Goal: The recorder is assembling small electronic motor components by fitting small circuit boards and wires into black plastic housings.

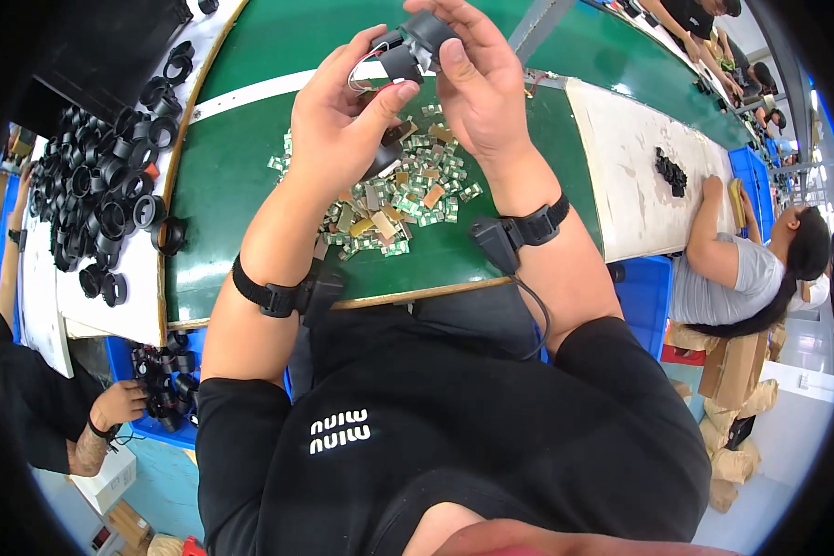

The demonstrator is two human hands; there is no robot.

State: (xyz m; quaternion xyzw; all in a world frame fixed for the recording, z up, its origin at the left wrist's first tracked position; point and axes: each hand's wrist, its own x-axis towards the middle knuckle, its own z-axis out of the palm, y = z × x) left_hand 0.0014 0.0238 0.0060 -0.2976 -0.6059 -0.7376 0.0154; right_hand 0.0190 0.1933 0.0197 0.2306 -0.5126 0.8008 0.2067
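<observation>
Above the far part of the green table [222, 213], both my hands are raised around a black plastic assembly [426, 32]. It has a rounded housing and a blocky part, with thin white and red wires looping out of it. My left hand [338, 134] closes its thumb and fingers on the blocky, wired side. The round housing is gripped by my right hand [484, 97], thumb at its near side. Below them lies a heap of small green circuit boards [426, 199], mixed with tan pieces. Another dark rounded part [382, 162] shows partly behind my left wrist.
Many black plastic rings [102, 185] cover the white surface at left. A blue bin [125, 357] of black parts stands lower left, with a co-worker's hand [120, 405] at it. On the right, black pieces [670, 172] lie on a pale board near a seated person [727, 269].
</observation>
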